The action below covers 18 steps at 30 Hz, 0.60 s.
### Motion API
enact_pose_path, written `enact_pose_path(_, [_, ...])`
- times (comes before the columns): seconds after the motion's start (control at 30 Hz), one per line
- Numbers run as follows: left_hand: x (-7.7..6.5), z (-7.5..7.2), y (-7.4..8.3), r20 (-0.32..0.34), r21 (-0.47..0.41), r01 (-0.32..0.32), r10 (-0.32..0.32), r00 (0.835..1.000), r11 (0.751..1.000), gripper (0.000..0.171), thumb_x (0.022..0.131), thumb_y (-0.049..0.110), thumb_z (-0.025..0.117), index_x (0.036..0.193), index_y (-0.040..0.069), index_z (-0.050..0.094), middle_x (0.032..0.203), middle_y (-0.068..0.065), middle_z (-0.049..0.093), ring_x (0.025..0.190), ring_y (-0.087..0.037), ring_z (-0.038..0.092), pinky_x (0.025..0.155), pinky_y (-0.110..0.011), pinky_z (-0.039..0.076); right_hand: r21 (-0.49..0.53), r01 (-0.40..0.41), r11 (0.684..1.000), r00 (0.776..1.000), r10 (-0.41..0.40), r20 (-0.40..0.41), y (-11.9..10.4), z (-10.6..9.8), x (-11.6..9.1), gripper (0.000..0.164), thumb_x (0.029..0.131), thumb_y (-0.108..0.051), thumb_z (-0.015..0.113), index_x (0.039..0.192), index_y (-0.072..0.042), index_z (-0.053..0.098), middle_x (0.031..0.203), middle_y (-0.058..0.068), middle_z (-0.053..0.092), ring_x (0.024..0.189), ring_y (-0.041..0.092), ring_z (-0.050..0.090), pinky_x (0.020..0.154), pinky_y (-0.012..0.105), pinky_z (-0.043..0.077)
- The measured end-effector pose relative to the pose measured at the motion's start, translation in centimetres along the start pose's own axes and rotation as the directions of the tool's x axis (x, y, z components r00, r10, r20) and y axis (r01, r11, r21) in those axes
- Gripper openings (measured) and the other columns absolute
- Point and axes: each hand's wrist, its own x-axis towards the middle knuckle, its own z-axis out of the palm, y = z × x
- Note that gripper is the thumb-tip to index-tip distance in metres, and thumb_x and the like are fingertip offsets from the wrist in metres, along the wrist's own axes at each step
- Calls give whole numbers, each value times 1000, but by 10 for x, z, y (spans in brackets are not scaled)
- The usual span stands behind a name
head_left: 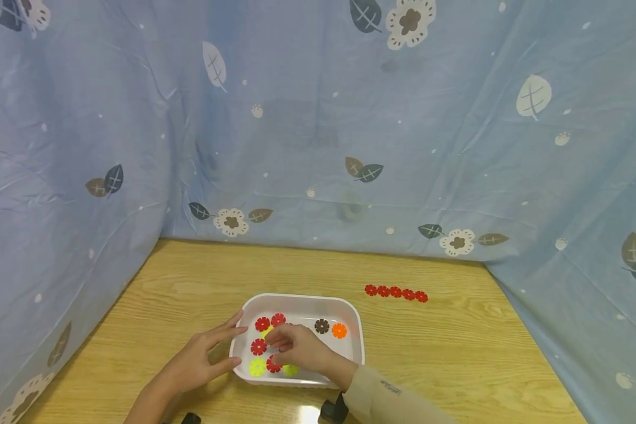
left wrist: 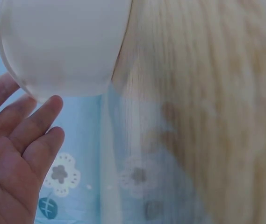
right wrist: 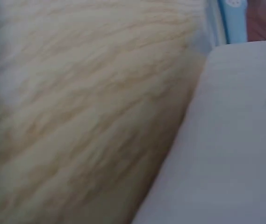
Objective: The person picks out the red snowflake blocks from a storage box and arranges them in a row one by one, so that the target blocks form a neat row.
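A white plastic tray [head_left: 307, 297] sits on the table with several notched, flower-shaped discs in it. My left hand [head_left: 196, 356] touches the tray's left rim, thumb and fingers spread apart; the left wrist view shows its fingertips along the tray wall [left wrist: 67, 51]. Inside the tray, my right hand [head_left: 307, 352] reaches down over the discs with bent fingers; I cannot tell whether they pinch one. Around it lie a red disc [head_left: 258, 347] and a yellow disc [head_left: 257, 367], among others partly hidden. A brown disc [head_left: 321, 326] and an orange disc [head_left: 339, 331] lie farther right.
A row of joined red discs [head_left: 396, 292] lies on the wooden table [head_left: 456, 341], right of and beyond the tray. Blue patterned cloth [head_left: 307, 135] hangs behind the table and along both sides. A small black object [head_left: 191, 418] shows at the near edge.
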Motion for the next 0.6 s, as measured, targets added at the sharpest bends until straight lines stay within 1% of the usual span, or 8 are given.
enact_pose_path(0.1, [0,-1,0,-4,15,0,0,1000,1000,49,82,31,73,128,18,60,149,-3,40,129,-27,45,99,-49,46,-58,-19,998,1000,19,3,2,3,2,30,78,-2,73,107,-5,66,105,3,69,96,11,63,86,17,51])
enact_pose_path(0.2, [0,-2,0,-5,12,8,-8,1000,1000,49,82,32,73,128,19,60,149,-3,40,129,-28,45,99,-49,46,-141,-17,990,1000,19,13,3,5,2,30,77,-3,74,106,-7,66,103,-1,68,94,7,62,85,18,51])
enact_pose_path(0.37, [0,-2,-1,-3,0,9,-9,1000,1000,49,83,31,73,128,19,61,149,-4,40,129,-27,44,98,-49,47,-230,-20,973,1000,25,16,3,8,-1,31,77,-1,74,106,-9,66,102,-3,68,92,5,61,84,18,52])
enact_pose_path(0.5, [0,-1,0,0,-2,4,-4,1000,1000,48,83,30,72,128,18,60,149,-5,40,129,-29,45,98,-48,48,-324,13,946,1000,-7,22,4,9,-2,34,75,2,75,106,-8,66,101,-4,67,90,2,59,82,16,51])
enact_pose_path(0.6, [0,-1,2,0,-3,2,-2,1000,1000,48,83,30,72,128,18,60,149,-5,40,129,-30,46,97,-48,48,-410,42,911,999,-32,31,4,10,-1,36,71,2,77,105,-9,67,98,-6,66,88,0,58,80,14,50])
